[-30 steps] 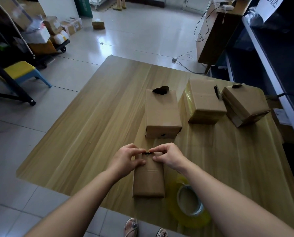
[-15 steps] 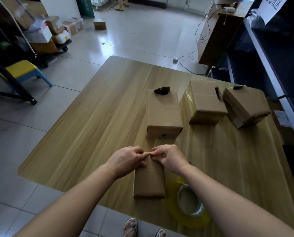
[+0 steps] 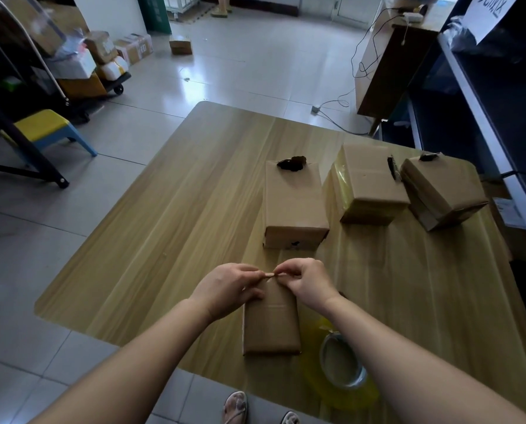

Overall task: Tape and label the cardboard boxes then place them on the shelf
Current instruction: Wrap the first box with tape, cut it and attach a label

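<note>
A: Our left hand (image 3: 225, 289) and right hand (image 3: 309, 283) pinch together on a small strip over the far end of the flat brown cardboard box (image 3: 271, 325). We press it down squarely.

B: Beyond that box, three taller cardboard boxes (image 3: 295, 206) crowd us; left of it the wooden table (image 3: 164, 240) lies open, its near edge close.

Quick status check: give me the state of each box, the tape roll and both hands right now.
Small box: flat on the table, far end under both hands.
Middle box: closed, dark scrap on top.
Taped box: closed, yellowish tape on its side.
Right box: closed, tilted.
Tape roll: lying flat, untouched.
Left hand: pinching something small.
Right hand: pinching the same piece.
</note>
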### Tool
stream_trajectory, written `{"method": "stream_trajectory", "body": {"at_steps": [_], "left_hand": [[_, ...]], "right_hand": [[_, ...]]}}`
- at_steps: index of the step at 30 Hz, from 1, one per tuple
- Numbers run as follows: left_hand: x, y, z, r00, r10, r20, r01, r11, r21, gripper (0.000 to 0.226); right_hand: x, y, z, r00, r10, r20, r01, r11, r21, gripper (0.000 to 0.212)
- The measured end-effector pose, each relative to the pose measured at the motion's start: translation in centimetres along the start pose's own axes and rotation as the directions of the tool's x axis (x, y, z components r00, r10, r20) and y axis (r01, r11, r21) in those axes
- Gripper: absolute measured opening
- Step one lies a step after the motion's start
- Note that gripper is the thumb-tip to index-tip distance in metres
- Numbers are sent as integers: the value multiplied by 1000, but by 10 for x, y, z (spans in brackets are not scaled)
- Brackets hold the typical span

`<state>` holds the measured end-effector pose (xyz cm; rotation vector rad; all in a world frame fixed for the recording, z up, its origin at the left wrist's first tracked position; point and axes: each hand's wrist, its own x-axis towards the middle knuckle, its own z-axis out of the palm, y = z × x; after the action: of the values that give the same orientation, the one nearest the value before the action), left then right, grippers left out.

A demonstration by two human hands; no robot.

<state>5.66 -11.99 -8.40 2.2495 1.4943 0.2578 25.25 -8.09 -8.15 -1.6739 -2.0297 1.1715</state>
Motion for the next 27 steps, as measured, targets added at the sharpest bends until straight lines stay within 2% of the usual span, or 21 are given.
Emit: {"method": "stream_trajectory", "body": {"at_steps": [3,5,7,10,18,23,27], "left_hand": [[0,3,5,956,-282,-79,267,950,-160,39],[8,7,6,872,-488,-43,438,816,-376,33],[17,12,6,802,-591,81,547,674,-496,23],[21,16,10,756,-625,195,619,583,-527,31],[16,9,17,701,-678,222,651,479,-589,32],[14,8,18,692,-681,241,664,469,-582,40],[11,9,19,695,-679,238,660,470,-587,36]], "right_hand": [[4,-2,5,995,95,4,-95,987,129,18],[7,-5,8,986,164,-5,-159,965,209,24],[10,-7,10,969,246,10,-239,932,273,25],[12,-7,11,948,309,79,-318,891,323,23],[8,1,15,962,260,86,-274,898,345,23],[8,-1,21,980,198,9,-196,958,212,18],[6,1,20,979,202,10,-198,951,238,17]]}}
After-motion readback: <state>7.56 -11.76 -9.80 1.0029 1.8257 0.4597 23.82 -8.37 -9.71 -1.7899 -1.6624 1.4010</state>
